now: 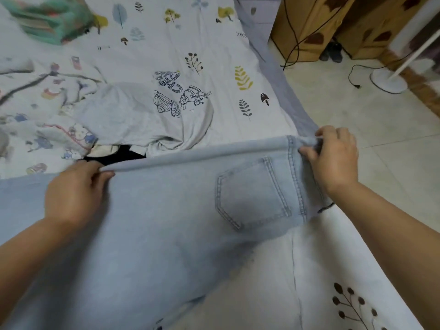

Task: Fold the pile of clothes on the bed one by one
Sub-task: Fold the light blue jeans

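Light blue jeans [166, 210] lie spread across the near part of the bed, back pocket up, folded lengthwise along the far edge. My left hand [76, 189] pinches that folded edge at mid-leg. At the right end, my right hand [333, 156] grips the waistband near the bed's edge. Behind the jeans lies the pile: a grey T-shirt with a cartoon print [147, 115], a black garment [119, 154] under it, and a white patterned garment [47, 139] at the left.
The bed sheet [214, 44] with leaf prints covers the bed. A green folded cloth [50, 17] sits at the far left corner. To the right is tiled floor [357, 110] with a white fan base [388, 79], black cables and a wooden cabinet [309, 22].
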### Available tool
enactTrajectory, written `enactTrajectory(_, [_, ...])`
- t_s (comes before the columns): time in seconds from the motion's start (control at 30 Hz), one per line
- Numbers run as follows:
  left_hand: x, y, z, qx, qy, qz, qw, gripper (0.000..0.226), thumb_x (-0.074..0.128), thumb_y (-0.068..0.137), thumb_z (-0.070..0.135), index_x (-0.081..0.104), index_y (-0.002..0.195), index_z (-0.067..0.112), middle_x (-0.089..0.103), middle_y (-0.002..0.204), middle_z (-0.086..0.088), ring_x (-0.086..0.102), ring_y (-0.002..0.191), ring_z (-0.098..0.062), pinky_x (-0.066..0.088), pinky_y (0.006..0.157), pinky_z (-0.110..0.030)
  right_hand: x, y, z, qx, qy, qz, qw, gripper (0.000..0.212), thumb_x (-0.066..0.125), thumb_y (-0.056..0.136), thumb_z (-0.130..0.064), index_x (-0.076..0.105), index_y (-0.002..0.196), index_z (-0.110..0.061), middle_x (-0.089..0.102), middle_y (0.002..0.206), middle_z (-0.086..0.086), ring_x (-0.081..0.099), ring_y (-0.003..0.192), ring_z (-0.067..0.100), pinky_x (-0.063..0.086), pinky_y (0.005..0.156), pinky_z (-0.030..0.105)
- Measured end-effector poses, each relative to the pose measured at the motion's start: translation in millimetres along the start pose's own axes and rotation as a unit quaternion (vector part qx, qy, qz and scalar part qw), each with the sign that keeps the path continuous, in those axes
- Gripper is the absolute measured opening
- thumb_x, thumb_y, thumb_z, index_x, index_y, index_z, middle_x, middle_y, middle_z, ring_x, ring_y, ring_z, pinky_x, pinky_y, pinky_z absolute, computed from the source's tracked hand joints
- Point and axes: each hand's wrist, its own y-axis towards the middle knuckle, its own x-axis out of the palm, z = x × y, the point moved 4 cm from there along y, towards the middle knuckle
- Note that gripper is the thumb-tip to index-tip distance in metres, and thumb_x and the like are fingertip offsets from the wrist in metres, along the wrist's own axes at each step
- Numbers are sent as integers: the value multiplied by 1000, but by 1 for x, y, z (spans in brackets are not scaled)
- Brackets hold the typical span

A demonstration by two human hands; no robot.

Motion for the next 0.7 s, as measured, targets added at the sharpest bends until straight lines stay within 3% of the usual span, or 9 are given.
enactTrajectory(0.1, [17, 21, 0, -17, 19, -51, 998, 17, 61, 88, 19, 61, 89, 2, 62, 89, -25, 58, 85, -43, 46, 71, -46, 33, 10, 5, 107, -26, -96, 989, 58, 57, 90, -35, 37, 134, -5, 40, 132, 24, 38, 123, 40, 32, 100, 47])
enactTrajectory(0.2, [42, 23, 23, 27, 13, -97, 995, 27, 63, 86, 26, 62, 102, 4, 65, 95, -20, 60, 91, -39, 44, 72, -43, 59, -1, 22, 171, -73, -179, 966, 57, 50, 92, -44, 38, 131, -5, 43, 133, 23, 40, 123, 40, 35, 100, 47])
enactTrajectory(0.37, [64, 33, 47, 86, -3, -83, 993, 14, 63, 84, 17, 60, 83, 4, 62, 79, -20, 60, 77, -40, 45, 63, -43, 69, -15, 44, 205, -61, -185, 959, 61, 51, 88, -53, 43, 124, -4, 49, 126, 23, 45, 117, 40, 38, 95, 46])
enactTrajectory(0.5, [72, 41, 56, 105, -16, -78, 991, 16, 61, 86, 16, 58, 83, 0, 60, 82, -22, 57, 80, -40, 45, 66, -45, 66, -21, 57, 249, -27, -169, 953, 66, 45, 89, -56, 41, 130, -4, 43, 132, 24, 39, 123, 40, 35, 97, 46])
enactTrajectory(0.6, [81, 38, 64, 126, -7, -109, 986, 22, 56, 90, 22, 52, 81, 3, 61, 79, -22, 57, 77, -40, 39, 62, -40, 65, -24, 60, 218, 1, -196, 956, 45, 48, 93, -46, 51, 106, -3, 57, 118, 25, 52, 109, 39, 40, 80, 39])
enactTrajectory(0.7, [66, 41, 72, 127, -5, -67, 990, 23, 57, 90, 20, 50, 77, 3, 61, 66, -23, 59, 62, -42, 31, 53, -33, 35, -17, 56, 144, -20, -150, 978, 29, 53, 93, -34, 46, 79, -9, 62, 101, 27, 56, 98, 41, 37, 71, 37])
